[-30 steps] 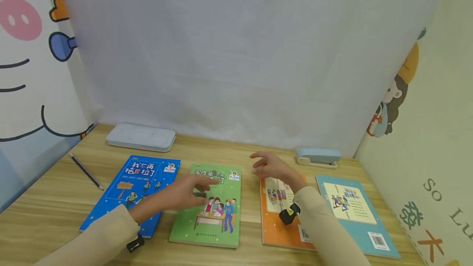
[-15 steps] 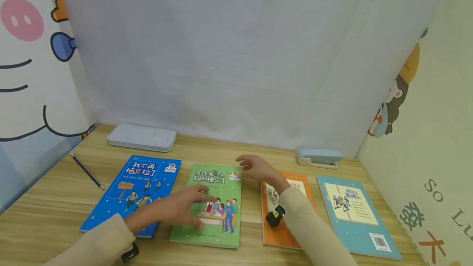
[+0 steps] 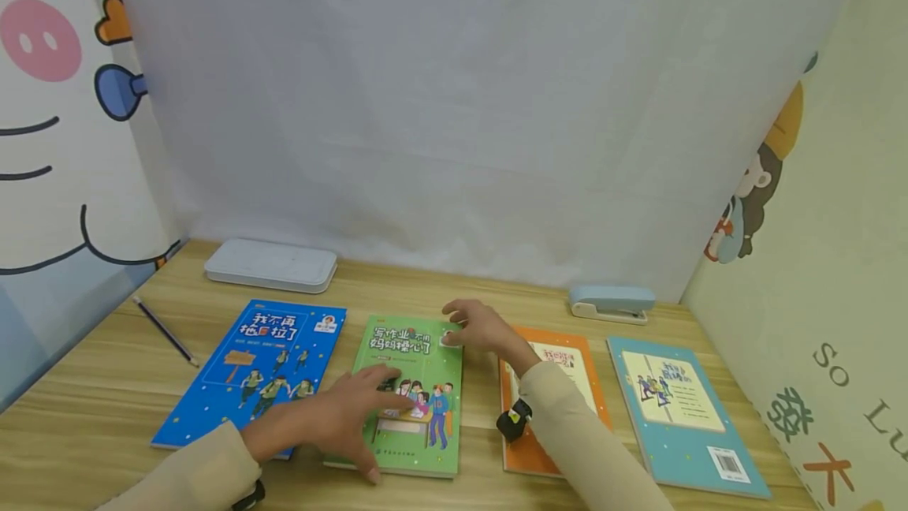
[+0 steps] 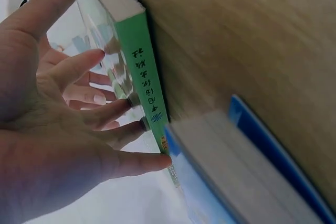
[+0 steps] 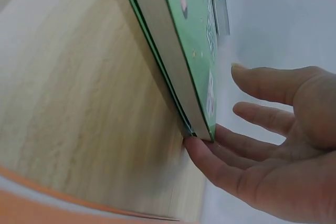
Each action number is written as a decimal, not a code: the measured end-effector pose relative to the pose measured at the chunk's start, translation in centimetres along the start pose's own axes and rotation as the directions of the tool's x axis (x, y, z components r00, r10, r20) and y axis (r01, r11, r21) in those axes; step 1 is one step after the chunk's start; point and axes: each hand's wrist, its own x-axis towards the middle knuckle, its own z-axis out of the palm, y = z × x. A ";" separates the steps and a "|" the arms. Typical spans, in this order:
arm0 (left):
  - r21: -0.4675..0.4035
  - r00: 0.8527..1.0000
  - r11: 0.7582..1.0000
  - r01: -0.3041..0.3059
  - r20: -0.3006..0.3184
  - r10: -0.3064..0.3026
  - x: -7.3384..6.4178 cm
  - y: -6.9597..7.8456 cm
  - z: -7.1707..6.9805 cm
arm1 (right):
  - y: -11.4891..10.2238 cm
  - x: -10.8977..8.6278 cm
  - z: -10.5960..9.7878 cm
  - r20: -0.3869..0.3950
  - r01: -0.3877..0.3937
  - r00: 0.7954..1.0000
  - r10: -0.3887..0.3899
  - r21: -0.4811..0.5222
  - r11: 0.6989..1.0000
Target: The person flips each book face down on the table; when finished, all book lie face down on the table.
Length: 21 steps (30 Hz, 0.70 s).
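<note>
A green book (image 3: 414, 365) with cartoon children on its cover lies flat in the middle of the head view. My left hand (image 3: 344, 416) spreads over its lower left part, thumb by the bottom edge. In the left wrist view the fingers lie along the book's lettered green spine (image 4: 143, 64), straight and apart. At the upper right corner is my right hand (image 3: 485, 328). Its lower fingers touch that corner in the right wrist view, while the thumb (image 5: 268, 82) stands away above the cover.
To the left lie a blue book (image 3: 234, 397) and a pencil (image 3: 165, 330). An orange book (image 3: 592, 369) sits partly under the right forearm, beside a teal book (image 3: 677, 432). Farther back are a pale case (image 3: 273, 262) and a light blue stapler (image 3: 613, 300).
The right hand has moved left from above the orange book to the green book's corner. My left hand has come down and nearer, its fingers spreading wider over the green book.
</note>
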 end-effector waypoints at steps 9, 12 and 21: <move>0.030 1.000 1.000 -0.006 -0.021 0.007 0.0 0.0 0.4 | -0.5 0.2 0.4 -0.014 -0.038 0.999 0.038 0.007 0.999; 0.016 1.000 1.000 -0.005 -0.024 0.005 0.0 0.1 0.6 | -0.3 0.5 0.6 -0.028 -0.051 0.998 0.052 0.020 0.998; -0.029 0.999 0.998 0.051 0.006 -0.051 0.0 0.4 0.5 | 0.2 1.2 0.6 -0.058 -0.067 0.996 0.072 0.088 0.994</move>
